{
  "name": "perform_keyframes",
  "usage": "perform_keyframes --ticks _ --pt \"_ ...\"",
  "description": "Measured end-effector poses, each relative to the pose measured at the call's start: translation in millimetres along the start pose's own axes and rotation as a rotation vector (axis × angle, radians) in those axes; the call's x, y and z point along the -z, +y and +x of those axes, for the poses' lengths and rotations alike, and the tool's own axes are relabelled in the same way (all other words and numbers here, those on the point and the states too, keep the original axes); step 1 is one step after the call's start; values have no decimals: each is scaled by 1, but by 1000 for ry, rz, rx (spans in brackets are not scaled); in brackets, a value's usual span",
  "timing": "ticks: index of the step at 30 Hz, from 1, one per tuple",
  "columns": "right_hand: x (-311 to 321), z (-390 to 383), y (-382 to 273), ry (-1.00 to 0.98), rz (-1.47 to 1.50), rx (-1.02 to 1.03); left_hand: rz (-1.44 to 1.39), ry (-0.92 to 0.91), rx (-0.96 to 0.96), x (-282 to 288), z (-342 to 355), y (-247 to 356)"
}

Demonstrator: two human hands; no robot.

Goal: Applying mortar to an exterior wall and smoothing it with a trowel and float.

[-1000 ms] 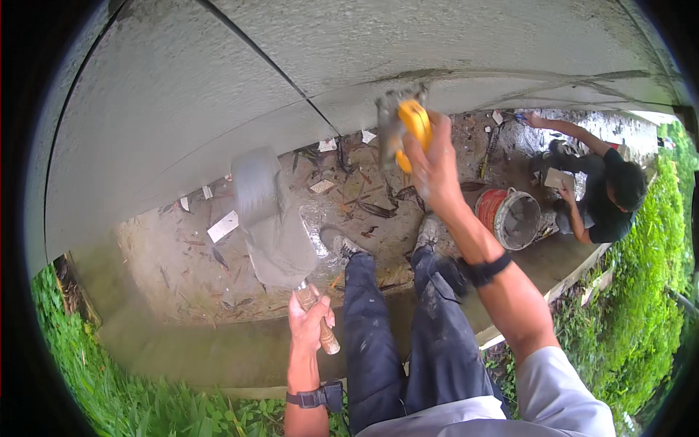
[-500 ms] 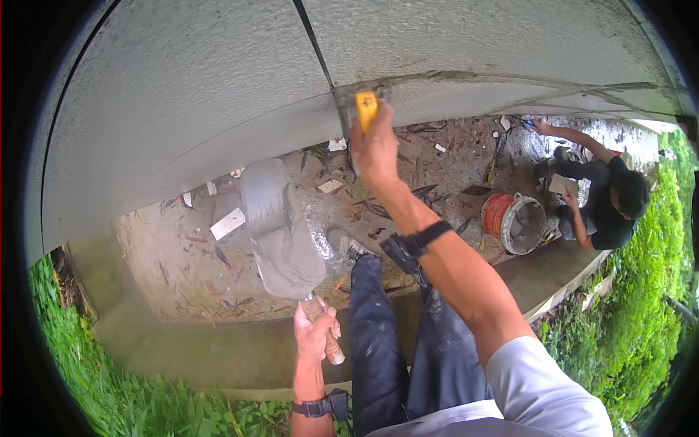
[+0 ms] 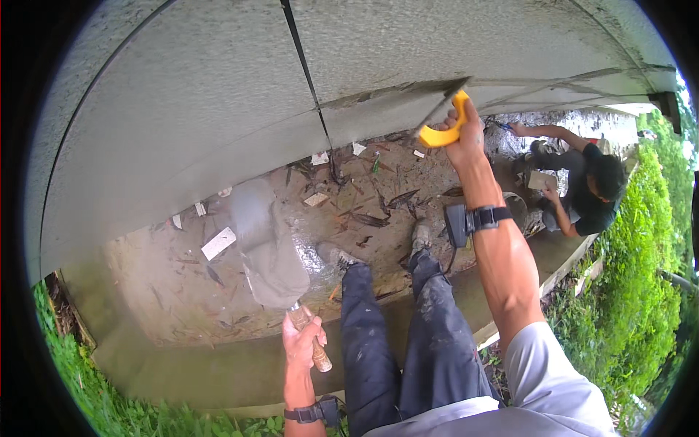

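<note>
My right hand (image 3: pixel 468 138) grips the yellow handle of a plastering trowel (image 3: pixel 437 137). Its thin blade is tilted, with one end at the grey wall (image 3: pixel 211 87), near a dark smeared band; whether it touches cannot be told. Low on the left, my left hand (image 3: pixel 301 342) is closed round the wooden handle of a broad-bladed trowel (image 3: pixel 273 273). Wet grey mortar covers that blade, which I hold out over the littered ground. A dark vertical joint (image 3: pixel 300 54) runs down the wall to the left of my right hand.
A co-worker (image 3: pixel 601 178) in dark clothes crouches at the right, holding a flat board (image 3: pixel 542 180). My right forearm partly hides a mortar bucket (image 3: pixel 515 207). Leaves and white scraps (image 3: pixel 218 243) litter the muddy ground (image 3: pixel 175 291). Green plants (image 3: pixel 626 291) border the concrete edge.
My right hand has moved right along the wall from beside the joint, and the yellow-handled trowel has turned. The mortar-laden trowel stays in my left hand. The view has shifted slightly.
</note>
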State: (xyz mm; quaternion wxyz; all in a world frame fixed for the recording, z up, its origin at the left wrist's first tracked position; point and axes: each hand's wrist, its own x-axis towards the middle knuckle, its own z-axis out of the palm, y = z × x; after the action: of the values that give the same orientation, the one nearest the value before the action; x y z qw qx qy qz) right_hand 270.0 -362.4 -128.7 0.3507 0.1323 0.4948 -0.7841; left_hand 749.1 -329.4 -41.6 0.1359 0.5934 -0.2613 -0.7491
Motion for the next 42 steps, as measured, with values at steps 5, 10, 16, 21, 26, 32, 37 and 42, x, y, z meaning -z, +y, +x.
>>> perform_keyframes --ticks 5,10,16,21,26,32,37,42 --pt "-81 -69 84 33 -22 -39 57 16 20 18 -1 -1" --pt "-140 -122 169 -172 -292 -63 72 84 40 31 4 0" --pt "-90 -164 106 -577 -873 -55 103 130 37 53 -7 5" --pt "-56 -172 36 -682 -1084 228 20 -115 166 -3 2 -5" --pt "-46 -152 -4 -882 -1202 194 -3 -301 218 -77 8 -21" --pt "12 -91 -40 -1058 -1325 296 -192 -360 171 -152 43 -49" --pt "78 -7 -58 -1373 -1788 546 -246 -379 119 -197 96 -86" --pt "111 66 -78 -1146 -1784 394 -148 -376 30 -183 145 -126"
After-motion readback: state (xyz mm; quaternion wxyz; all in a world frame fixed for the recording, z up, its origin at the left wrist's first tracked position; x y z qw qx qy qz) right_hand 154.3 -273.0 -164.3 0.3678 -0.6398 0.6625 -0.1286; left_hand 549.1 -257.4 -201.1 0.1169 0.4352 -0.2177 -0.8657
